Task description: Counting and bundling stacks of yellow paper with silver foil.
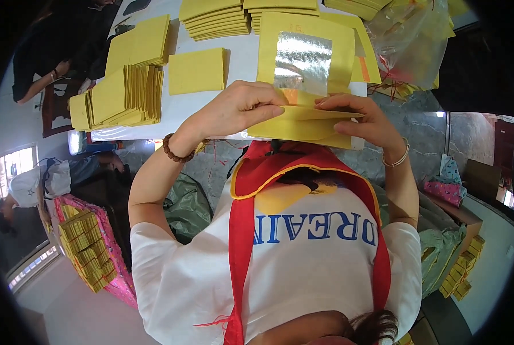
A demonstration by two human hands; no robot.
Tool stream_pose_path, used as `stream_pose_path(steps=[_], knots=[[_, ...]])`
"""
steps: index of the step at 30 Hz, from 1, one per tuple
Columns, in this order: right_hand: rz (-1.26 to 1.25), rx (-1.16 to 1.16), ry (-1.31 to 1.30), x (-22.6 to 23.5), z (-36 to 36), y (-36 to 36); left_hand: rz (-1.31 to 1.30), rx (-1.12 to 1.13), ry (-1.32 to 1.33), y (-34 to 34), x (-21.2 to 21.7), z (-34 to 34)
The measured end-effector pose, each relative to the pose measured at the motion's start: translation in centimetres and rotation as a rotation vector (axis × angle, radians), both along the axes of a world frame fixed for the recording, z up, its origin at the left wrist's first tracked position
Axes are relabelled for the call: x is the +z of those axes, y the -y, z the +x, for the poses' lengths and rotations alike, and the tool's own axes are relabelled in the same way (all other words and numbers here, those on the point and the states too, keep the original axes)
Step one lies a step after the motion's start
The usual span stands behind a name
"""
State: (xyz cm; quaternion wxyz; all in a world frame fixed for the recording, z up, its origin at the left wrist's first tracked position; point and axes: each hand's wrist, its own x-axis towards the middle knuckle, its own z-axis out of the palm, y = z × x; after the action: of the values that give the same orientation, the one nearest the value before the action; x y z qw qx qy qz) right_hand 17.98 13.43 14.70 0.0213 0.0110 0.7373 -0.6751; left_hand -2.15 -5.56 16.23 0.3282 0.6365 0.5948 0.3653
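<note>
Both hands pinch a folded yellow paper sheet [303, 123] at the white table's [242, 57] near edge.
Left hand [242, 106] and right hand [357, 118] grip its creased top; a silver-foil square sheet [303, 60] lies just beyond.

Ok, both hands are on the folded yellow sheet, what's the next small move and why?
Probably press the crease flat: the left hand and right hand pinch the folded yellow sheet at its two ends, and its top flap looks raised along the edge, above the foil sheet.
</note>
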Motion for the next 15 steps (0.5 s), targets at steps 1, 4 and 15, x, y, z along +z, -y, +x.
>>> stream_pose_path(steps=[1, 4, 15], knots=[[-0.01, -0.006, 0.008, 0.04, -0.02, 0.04, -0.034, -0.001, 0.005, -0.05, 0.13, -0.08], [-0.019, -0.009, 0.004, -0.18, -0.03, 0.0, -0.057, -0.009, -0.003, -0.06, 0.22, -0.16], [-0.092, -0.04, 0.029, -0.02, 0.08, 0.06, -0.039, 0.006, -0.009, 0.05, 0.02, -0.1]])
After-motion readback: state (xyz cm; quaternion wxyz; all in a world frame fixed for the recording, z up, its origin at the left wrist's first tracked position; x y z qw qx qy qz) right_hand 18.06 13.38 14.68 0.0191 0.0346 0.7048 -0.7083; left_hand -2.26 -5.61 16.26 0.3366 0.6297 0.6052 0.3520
